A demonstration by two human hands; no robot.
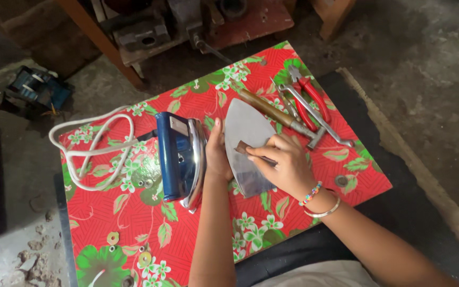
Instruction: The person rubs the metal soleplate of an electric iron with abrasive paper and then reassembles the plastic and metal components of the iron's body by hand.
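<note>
1. Head view, frame centre: the soleplate (pixel 248 151) is lain flat on the floral table (pixel 150 234), steadied at its left edge by the left hand (pixel 218 154), flat and ungripping.
2. A small brown abrasive piece (pixel 243 148) is pinched in the right hand (pixel 285 162) grip; rubbing appears underway.
3. Further firm strokes seem called for; the blue iron body (pixel 179 159) is stood just left.

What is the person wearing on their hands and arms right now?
Both forearms are bare, with no sleeves or gloves in view. The right hand has two bracelets at the wrist: a beaded bracelet of mixed bright colours and a thin plain bangle, pale and metallic-looking. The left hand and its wrist show no jewellery. No rings are visible.
</note>
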